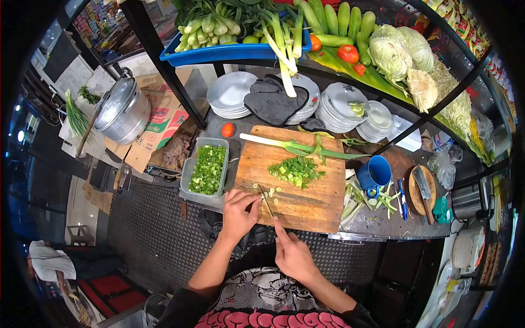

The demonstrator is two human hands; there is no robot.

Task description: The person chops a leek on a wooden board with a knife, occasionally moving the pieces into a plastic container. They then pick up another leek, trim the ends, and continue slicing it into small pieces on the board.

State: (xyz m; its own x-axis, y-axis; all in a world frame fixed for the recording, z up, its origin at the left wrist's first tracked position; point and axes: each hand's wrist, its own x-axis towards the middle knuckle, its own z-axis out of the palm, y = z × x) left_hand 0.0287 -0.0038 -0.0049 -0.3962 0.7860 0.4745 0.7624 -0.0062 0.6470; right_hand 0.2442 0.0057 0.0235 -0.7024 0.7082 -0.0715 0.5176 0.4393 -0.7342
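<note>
On the wooden cutting board (322, 203), my right hand (294, 252) is closed round the handle of a knife (266, 200), its blade pointing up and left. My left hand (239, 212) lies at the board's front left edge, fingers bent together beside the blade; what they hold is too small to make out. Small pale slices (272, 192) lie right of the blade. Behind them sit a heap of chopped greens (298, 172) and a long leek-like stalk (284, 144). A clear plastic container (225, 183) of chopped green onion stands left of the board.
A tomato (227, 129) and stacked plates (229, 95) are behind the board. At right are a blue mug (374, 173), trimmings (354, 202) and another knife (421, 183) on a round board. A blue tray (235, 53) of vegetables overhangs the back. A pot (123, 109) stands left.
</note>
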